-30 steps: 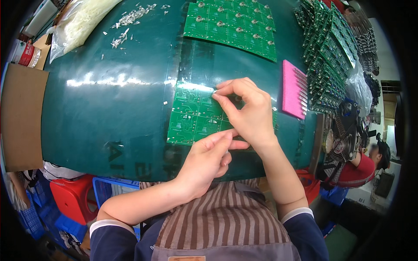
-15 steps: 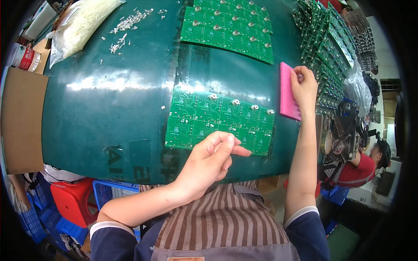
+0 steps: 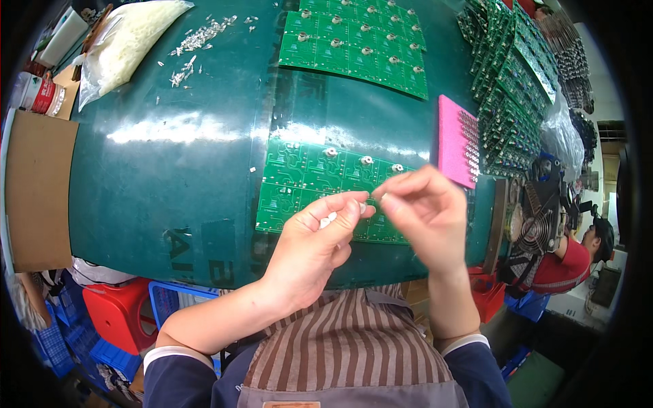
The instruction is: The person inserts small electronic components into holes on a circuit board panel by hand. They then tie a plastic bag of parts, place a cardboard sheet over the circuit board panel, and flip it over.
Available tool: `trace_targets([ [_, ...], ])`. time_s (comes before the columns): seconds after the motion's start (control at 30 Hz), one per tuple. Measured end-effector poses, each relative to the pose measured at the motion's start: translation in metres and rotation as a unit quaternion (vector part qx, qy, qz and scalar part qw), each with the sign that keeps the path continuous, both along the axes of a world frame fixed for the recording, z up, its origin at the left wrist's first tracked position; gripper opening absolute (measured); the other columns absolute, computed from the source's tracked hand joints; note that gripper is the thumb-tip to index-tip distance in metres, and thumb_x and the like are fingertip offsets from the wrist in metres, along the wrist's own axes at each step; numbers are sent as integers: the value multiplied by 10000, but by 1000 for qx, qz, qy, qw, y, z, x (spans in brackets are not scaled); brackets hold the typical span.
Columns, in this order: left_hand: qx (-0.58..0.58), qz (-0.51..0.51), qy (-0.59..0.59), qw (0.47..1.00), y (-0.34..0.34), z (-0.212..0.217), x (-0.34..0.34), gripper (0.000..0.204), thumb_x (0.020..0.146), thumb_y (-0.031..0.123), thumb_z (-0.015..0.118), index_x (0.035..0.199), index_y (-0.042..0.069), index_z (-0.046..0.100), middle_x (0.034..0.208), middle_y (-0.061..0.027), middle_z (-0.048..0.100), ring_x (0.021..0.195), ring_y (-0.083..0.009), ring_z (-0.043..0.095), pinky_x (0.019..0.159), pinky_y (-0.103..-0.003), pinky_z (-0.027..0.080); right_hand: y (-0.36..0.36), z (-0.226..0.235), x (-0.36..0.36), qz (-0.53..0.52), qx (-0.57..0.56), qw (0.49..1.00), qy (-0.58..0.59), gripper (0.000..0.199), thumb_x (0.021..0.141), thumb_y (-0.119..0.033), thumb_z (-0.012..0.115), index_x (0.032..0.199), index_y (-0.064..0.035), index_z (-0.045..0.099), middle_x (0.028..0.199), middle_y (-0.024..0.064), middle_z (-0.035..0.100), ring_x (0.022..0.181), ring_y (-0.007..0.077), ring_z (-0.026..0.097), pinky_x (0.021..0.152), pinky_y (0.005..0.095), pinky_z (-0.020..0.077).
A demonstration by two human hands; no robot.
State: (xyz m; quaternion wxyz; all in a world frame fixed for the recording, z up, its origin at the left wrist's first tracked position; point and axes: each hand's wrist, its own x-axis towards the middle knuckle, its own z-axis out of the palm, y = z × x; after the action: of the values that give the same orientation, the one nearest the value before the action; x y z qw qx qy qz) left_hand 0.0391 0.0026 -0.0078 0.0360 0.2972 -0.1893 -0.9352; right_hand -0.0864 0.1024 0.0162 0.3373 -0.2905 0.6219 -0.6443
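Circuit board (image 3: 316, 178) runs long axis left-right, under and just past your left hand (image 3: 314, 239), closed on small white pieces (image 3: 328, 220), and right hand (image 3: 430, 221), part-curled, blurred, contents unclear.

On the green table (image 3: 170, 194) lie circuit boards (image 3: 316, 178) — and pink foam (image 3: 451, 139).

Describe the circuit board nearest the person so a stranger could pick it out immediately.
Start from the big green table; near the person's edge, the left hand and right hand partly hide a flat green circuit board. Only its far row shows round metal parts, whereas the board beyond it carries them in several rows.
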Motion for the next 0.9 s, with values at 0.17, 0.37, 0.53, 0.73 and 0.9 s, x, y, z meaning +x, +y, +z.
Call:
trace_targets([
  [0.17, 27, 12, 8, 1000, 4, -4, 1, 265, 900, 256, 553, 1064, 47, 560, 957, -18, 590, 534, 7, 326, 441, -159, 255, 5, -9, 9, 20, -17, 999, 27, 128, 773, 97, 604, 884, 47, 564, 909, 120, 599, 865, 151, 596, 780, 264, 489],
  [0.37, 51, 20, 4, 998, 6, -3, 2, 287, 899, 276, 550, 1078, 51, 560, 899, 6, 573, 535, 7, 319, 442, -159, 254, 5, -9, 12, 27, -16, 995, 97, 129, 768, 101, 605, 878, 45, 568, 904, 125, 603, 866, 161, 600, 788, 264, 488],
  [0.53, 59, 23, -9, 998, 3, -2, 2, 294, 889, 249, 572, 1099, 43, 560, 806, 38, 529, 532, 5, 312, 440, -161, 247, 5, -10, 13, 3, -5, 995, 102, 129, 756, 102, 616, 865, 41, 583, 894, 122, 606, 861, 172, 605, 779, 265, 488],
  [0.73, 61, 7, 4, 998, 0, 3, 5, 327, 855, 179, 624, 1132, 25, 543, 719, 72, 468, 535, 12, 315, 433, -165, 235, -1, -6, 9, 13, 12, 978, 207, 129, 709, 82, 667, 810, 12, 626, 860, 110, 636, 823, 166, 621, 746, 261, 489],
  [0.9, 49, 16, 25, 998, -4, 2, 11, 382, 860, 217, 618, 1169, 18, 512, 791, 45, 497, 569, 16, 349, 431, -165, 244, -15, -1, 5, 22, 20, 978, 206, 109, 715, 68, 664, 797, 3, 634, 804, 91, 651, 779, 160, 631, 721, 265, 495],
])
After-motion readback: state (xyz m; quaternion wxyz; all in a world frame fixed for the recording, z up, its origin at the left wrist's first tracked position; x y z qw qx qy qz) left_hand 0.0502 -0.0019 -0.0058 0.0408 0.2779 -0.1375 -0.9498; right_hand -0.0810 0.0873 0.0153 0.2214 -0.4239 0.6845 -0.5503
